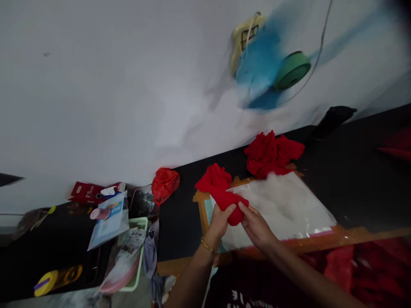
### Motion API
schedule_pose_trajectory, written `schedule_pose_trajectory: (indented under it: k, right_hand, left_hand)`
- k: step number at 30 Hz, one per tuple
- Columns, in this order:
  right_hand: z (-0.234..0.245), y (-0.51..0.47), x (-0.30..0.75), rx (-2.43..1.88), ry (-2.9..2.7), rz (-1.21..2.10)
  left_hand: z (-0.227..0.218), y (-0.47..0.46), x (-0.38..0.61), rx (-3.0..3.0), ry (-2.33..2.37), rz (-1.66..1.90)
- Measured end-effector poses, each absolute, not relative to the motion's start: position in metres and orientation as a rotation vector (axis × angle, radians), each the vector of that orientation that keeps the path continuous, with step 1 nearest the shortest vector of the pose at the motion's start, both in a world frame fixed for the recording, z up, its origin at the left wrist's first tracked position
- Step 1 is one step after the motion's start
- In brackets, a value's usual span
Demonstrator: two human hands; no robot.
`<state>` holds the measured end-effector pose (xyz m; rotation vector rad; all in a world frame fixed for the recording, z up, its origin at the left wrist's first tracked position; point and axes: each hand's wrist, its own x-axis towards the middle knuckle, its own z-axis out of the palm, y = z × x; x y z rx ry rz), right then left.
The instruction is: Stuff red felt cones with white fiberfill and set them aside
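Note:
Both my hands grip a rounded red fabric piece (229,203) low over the near left part of a white sheet (308,209). My left hand (221,220), with a gold bracelet at the wrist, closes on its near left side, thumb on top. On its right side my right hand (255,224) pinches the cloth between thumb and fingers. Just behind the held piece lies a small bunch of red fabric (213,176). A larger red fabric heap (272,154) sits farther back at the right. White fluffy material (279,190), blurry at its edges, rests on the sheet.
Brown tape edges the black table (183,226). A red plastic bag (165,185) lies at its left back corner. A blurred blue fan (265,64) hangs on the wall above. A black object (334,122) stands at the back right. Left, a green-rimmed basket (141,256) holds packaging.

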<state>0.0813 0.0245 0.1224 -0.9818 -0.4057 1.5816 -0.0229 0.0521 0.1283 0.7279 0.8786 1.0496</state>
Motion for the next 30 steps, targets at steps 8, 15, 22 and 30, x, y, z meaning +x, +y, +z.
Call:
schedule_pose_trajectory:
  k: [8, 15, 22, 30]
  right_hand:
    - [0.122, 0.022, 0.077, -0.927, -0.434, 1.601]
    - [0.081, 0.014, 0.107, -1.342, -0.728, 1.601]
    - [0.053, 0.014, 0.121, -1.532, -0.884, 1.712]
    - [0.034, -0.013, 0.160, -1.495, -0.440, 1.608]
  left_hand:
    - [0.105, 0.059, -0.025, 0.480, 1.029, 1.139]
    - [0.055, 0.062, -0.062, 0.355, 1.399, 0.899]
    - [0.056, 0.032, -0.029, 0.566, 1.156, 0.509]
    - [0.054, 0.013, 0.017, 0.684, 0.963, 0.305]
